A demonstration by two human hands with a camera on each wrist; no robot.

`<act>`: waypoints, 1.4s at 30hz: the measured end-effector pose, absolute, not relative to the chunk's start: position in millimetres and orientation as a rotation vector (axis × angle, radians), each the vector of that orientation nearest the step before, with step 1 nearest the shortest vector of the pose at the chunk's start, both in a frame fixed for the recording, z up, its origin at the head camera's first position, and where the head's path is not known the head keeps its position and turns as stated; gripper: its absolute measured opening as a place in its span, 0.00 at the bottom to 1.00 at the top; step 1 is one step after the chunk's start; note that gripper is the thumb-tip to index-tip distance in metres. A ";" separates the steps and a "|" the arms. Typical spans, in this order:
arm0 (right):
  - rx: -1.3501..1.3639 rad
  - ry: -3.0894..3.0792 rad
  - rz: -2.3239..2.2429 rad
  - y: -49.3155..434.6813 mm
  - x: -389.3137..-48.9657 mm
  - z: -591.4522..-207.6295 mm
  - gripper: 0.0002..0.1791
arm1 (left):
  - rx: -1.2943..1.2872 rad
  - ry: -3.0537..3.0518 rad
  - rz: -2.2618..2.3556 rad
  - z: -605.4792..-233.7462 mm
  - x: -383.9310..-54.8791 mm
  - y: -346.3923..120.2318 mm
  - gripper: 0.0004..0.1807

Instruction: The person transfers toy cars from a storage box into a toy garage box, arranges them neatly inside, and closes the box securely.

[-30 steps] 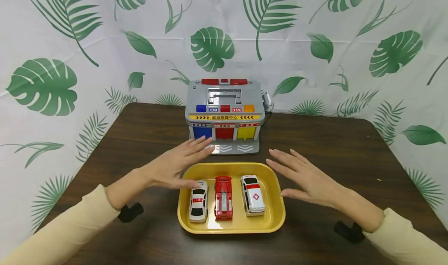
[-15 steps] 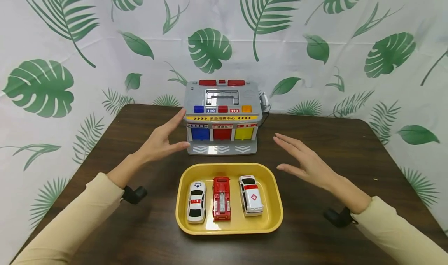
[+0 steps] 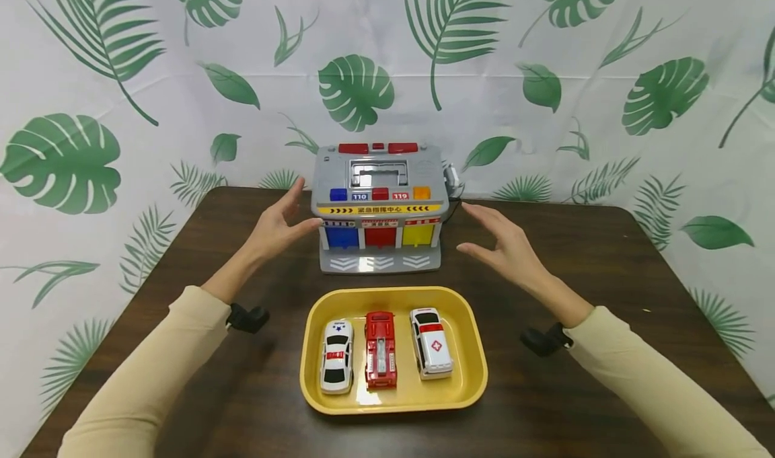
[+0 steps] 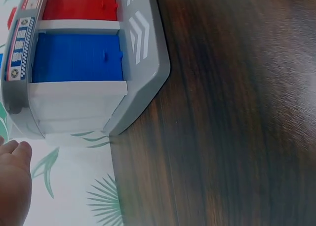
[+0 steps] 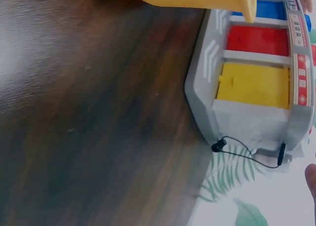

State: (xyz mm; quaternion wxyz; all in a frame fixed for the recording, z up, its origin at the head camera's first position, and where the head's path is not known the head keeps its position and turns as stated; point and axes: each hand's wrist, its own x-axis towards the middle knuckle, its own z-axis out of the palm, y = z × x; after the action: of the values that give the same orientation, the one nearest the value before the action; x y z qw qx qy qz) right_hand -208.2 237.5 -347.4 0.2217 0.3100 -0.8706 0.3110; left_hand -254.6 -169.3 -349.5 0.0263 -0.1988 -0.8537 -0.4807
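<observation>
A grey toy garage with blue, red and yellow doors stands at the back of the table. My left hand is held at its left side, fingers extended and thumb tip overlapping the front edge in the head view. On the other side my right hand hovers a little away from the garage, thumb and fingers apart, holding nothing. In the left wrist view the blue door shows shut, with part of my hand at the lower left. The yellow door is likewise down in the right wrist view.
In front of the garage sits a yellow tray with a white police car, a red fire truck and a white ambulance inside. A thin black cord hangs at the garage's right side. Leaf-patterned cloth hangs behind the table.
Both hands have moved from over and beside the tray forward to the garage's two sides. The cars, tray and garage keep their places; the head view has shifted slightly.
</observation>
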 end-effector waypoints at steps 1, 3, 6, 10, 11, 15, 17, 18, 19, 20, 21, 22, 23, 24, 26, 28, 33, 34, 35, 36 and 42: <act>0.853 -2.409 0.867 234.6 -211.1 -346.8 0.40 | -0.602 -2.635 -1.507 -349.6 -256.5 -169.2 0.48; 0.845 -2.418 0.886 228.3 -216.0 -345.3 0.39 | -0.580 -2.631 -1.554 -349.1 -259.3 -168.6 0.47; 0.831 -2.437 0.915 219.6 -223.3 -343.9 0.39 | -0.559 -2.628 -1.629 -338.8 -255.3 -164.7 0.46; 0.804 -2.473 0.949 209.6 -232.4 -344.0 0.39 | -0.544 -2.601 -1.752 -327.5 -249.6 -159.2 0.46; 0.799 -2.481 0.954 207.4 -234.4 -344.1 0.39 | -0.544 -2.591 -1.780 -327.9 -250.2 -158.4 0.46; 0.792 -2.498 0.971 200.5 -241.1 -345.0 0.39 | -0.542 -2.561 -1.877 -330.7 -253.4 -155.6 0.47; 0.794 -2.500 0.969 198.0 -244.5 -345.9 0.38 | -0.539 -2.554 -1.901 -332.0 -254.7 -154.8 0.47; 0.797 -2.498 0.970 196.9 -245.9 -346.4 0.37 | -0.535 -2.553 -1.908 -332.7 -255.2 -154.5 0.47; 0.800 -2.497 0.969 196.0 -247.7 -347.1 0.37 | -0.535 -2.549 -1.913 -333.5 -255.8 -154.4 0.47; 0.801 -2.498 0.969 195.2 -249.4 -347.9 0.37 | -0.534 -2.547 -1.916 -334.4 -256.3 -154.2 0.47; 0.804 -2.495 0.971 194.5 -250.7 -348.6 0.37 | -0.534 -2.542 -1.923 -335.2 -257.0 -154.1 0.46; 0.806 -2.493 0.972 194.1 -252.0 -349.4 0.36 | -0.533 -2.542 -1.925 -336.2 -257.5 -154.0 0.46; 0.806 -2.494 0.973 193.7 -253.2 -350.3 0.36 | -0.534 -2.540 -1.931 -337.0 -258.0 -153.8 0.46; 0.805 -2.495 0.971 193.4 -254.2 -351.0 0.36 | -0.534 -2.536 -1.936 -337.9 -258.5 -153.5 0.46; 0.797 -2.502 0.972 193.2 -255.5 -352.1 0.36 | -0.529 -2.532 -1.948 -338.9 -259.2 -152.7 0.46; 0.790 -2.507 0.975 193.1 -256.6 -352.6 0.36 | -0.522 -2.526 -1.957 -339.2 -259.8 -151.7 0.45; 0.780 -2.505 0.984 193.4 -258.8 -353.0 0.35 | -0.515 -2.519 -1.966 -338.6 -260.9 -149.1 0.44; 0.780 -2.502 0.986 193.5 -259.2 -353.0 0.35 | -0.516 -2.517 -1.968 -338.5 -261.2 -148.6 0.43; 0.779 -2.501 0.988 193.5 -259.5 -353.0 0.35 | -0.519 -2.522 -1.964 -338.5 -261.7 -148.3 0.43; 0.776 -2.500 0.990 193.5 -259.8 -353.0 0.35 | -0.522 -2.523 -1.965 -338.5 -262.1 -147.8 0.43; 0.742 -2.505 1.020 193.3 -261.1 -352.7 0.33 | -0.520 -2.538 -1.947 -338.0 -264.1 -146.2 0.43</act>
State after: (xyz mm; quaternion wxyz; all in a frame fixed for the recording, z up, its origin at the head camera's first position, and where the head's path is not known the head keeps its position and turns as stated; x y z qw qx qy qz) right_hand -261.1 193.3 -352.7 0.1678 0.2610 -0.8805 0.3585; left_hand -264.1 -146.2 -338.0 -0.0496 -0.1603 -0.7821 -0.6001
